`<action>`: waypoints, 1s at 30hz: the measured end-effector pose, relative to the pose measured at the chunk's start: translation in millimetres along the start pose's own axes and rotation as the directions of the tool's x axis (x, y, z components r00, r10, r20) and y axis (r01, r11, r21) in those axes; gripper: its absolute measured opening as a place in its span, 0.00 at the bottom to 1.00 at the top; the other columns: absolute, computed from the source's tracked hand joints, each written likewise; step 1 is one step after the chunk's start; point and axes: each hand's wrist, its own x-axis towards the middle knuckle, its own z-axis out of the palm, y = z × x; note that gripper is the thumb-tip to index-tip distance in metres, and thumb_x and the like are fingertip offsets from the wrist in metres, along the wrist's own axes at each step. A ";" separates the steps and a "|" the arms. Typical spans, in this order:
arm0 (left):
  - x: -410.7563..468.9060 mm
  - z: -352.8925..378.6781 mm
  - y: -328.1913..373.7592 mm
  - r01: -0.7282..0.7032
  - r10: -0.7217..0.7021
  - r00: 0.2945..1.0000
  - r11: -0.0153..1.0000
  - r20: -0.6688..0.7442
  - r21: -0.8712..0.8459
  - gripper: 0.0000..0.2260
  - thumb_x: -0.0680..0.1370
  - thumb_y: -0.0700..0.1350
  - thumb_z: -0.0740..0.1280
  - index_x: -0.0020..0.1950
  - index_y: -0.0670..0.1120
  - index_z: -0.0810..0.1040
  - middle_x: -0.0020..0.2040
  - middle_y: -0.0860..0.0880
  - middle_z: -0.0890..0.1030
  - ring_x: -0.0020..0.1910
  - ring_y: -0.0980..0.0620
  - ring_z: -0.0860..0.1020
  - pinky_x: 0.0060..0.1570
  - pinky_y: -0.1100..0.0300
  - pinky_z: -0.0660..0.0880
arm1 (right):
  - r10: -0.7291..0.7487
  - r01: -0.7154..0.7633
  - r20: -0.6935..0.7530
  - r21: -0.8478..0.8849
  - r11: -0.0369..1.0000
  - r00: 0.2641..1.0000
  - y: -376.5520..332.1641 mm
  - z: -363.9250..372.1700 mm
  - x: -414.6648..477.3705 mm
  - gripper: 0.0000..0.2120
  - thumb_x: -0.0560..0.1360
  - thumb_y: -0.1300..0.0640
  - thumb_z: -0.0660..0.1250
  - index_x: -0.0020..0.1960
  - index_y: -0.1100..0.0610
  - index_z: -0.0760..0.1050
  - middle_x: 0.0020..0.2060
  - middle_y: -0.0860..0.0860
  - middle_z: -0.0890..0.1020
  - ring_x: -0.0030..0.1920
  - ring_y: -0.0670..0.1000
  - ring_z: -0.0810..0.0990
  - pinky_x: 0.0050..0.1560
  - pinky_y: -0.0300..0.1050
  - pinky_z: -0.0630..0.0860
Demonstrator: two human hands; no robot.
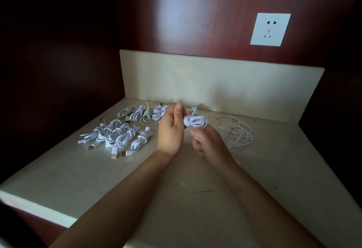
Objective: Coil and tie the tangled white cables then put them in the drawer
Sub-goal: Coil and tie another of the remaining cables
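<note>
Left hand [171,130] pinches the wrapped end of a small coiled white cable bundle [196,123]; right hand [207,143] grips it from below, frame centre. Probably light, limp and springy: hold it at the wrap, or the loops may unwind.

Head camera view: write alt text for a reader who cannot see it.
A small coiled white cable bundle is held above a pale stone countertop, right hand gripping it from below, left hand at its wrapped end. Tied white cable bundles lie left of the hands, a loose tangled white cable right.
</note>
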 end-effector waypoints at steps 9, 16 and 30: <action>-9.2 3.7 1.3 -0.104 0.088 0.963 0.993 0.255 0.050 0.23 0.82 0.62 0.52 0.43 0.48 0.79 0.37 0.52 0.80 0.38 0.53 0.77 0.42 0.52 0.74 | -0.021 0.034 -0.140 0.092 0.995 0.990 -4.9 -16.8 -3.0 0.16 0.84 0.53 0.54 0.40 0.55 0.70 0.19 0.42 0.66 0.19 0.39 0.62 0.21 0.30 0.58; -6.2 5.2 16.3 0.084 0.020 0.860 0.980 0.509 -0.180 0.12 0.82 0.41 0.60 0.42 0.48 0.80 0.32 0.48 0.71 0.32 0.52 0.70 0.31 0.68 0.67 | -0.060 0.039 -0.206 -0.101 0.994 0.977 8.7 -43.3 12.1 0.19 0.83 0.54 0.60 0.33 0.53 0.72 0.19 0.40 0.70 0.21 0.39 0.67 0.32 0.41 0.59; -3.9 3.8 10.8 0.398 -0.207 0.818 0.877 0.537 -0.268 0.07 0.81 0.35 0.61 0.57 0.39 0.74 0.46 0.46 0.82 0.38 0.52 0.84 0.42 0.61 0.80 | 0.041 -0.035 -0.270 0.030 0.999 0.962 4.5 -43.3 9.0 0.13 0.80 0.60 0.61 0.36 0.56 0.71 0.22 0.47 0.68 0.18 0.41 0.63 0.21 0.35 0.59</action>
